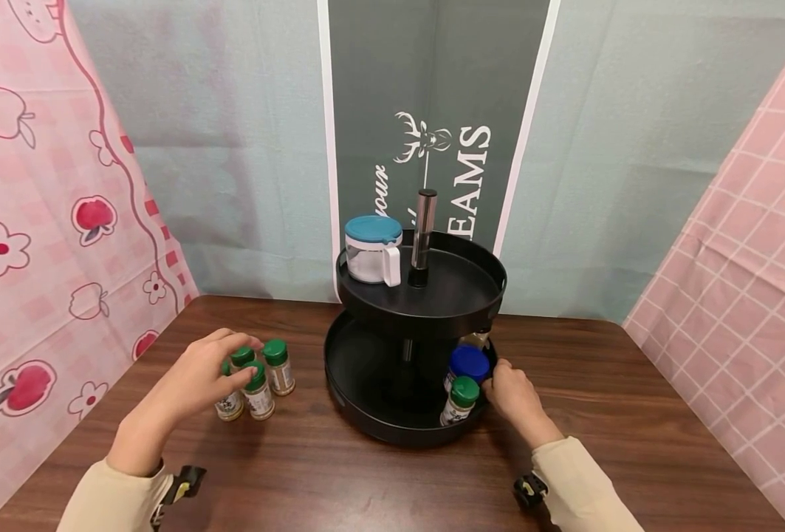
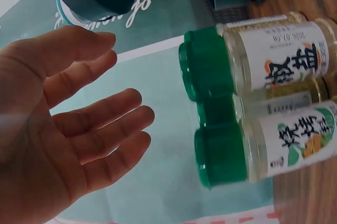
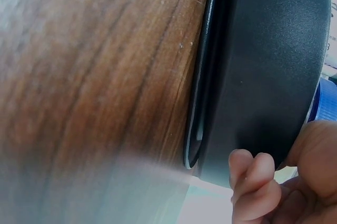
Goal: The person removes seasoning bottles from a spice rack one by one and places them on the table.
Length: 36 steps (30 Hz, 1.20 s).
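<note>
Head: left hand [image 1: 209, 369], fingers relaxed, at green-capped bottles [image 1: 260, 404] toward the table's [image 1: 339, 488] left edge; right hand [image 1: 515, 395] grips lower rim of black rack [image 1: 399, 435], right edge. Left wrist: loose fingers apart from bottles. Right wrist: fingers curled at rim, blue lid [image 3: 327, 100] just beside.

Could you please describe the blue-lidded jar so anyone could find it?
Find the black two-tier stand. On its lower tray, beside the right hand, sits the jar, its wide blue lid unlike the green cap in front.
</note>
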### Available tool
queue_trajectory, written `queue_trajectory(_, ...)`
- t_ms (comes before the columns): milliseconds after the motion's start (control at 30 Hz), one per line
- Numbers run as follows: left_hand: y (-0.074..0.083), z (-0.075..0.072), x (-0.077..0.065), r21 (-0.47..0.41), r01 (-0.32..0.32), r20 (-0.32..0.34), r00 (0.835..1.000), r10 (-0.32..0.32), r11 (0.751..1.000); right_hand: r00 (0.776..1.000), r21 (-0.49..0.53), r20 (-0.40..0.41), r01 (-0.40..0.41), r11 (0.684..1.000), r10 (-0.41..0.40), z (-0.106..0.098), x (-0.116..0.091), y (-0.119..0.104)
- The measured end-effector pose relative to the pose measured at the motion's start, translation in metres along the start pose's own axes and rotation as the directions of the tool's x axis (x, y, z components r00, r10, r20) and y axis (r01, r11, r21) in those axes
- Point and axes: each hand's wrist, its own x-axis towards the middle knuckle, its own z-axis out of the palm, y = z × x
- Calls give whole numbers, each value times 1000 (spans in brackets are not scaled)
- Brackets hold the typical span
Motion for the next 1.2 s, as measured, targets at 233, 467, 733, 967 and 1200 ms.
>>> queue_trajectory(233, 6, 9, 8, -14, -18, 16, 1000, 19, 1000, 1000, -3, -1, -2, 1000, 2, 1, 1, 0)
queue_trajectory(467, 9, 18, 14, -42, -12, 45, 999, 14, 999, 1000, -5, -2, -1, 1000, 1, 1, 1, 0)
queue_trajectory(733, 13, 32, 21, -66, -40, 31, 999, 42, 997, 1000, -3, -4, -6, 1000, 6, 0, 0, -1)
queue_trajectory(967, 19, 45, 25, -108, 12, 43, 999, -8, 994, 1000, -6, -3, -8, 1000, 8, 0, 0, 0)
queue_trajectory(1200, 26, 59, 33, -111, 149, 23, 989, -147, 983, 1000, -4, 2, -12, 1000, 12, 1, 1, 0)
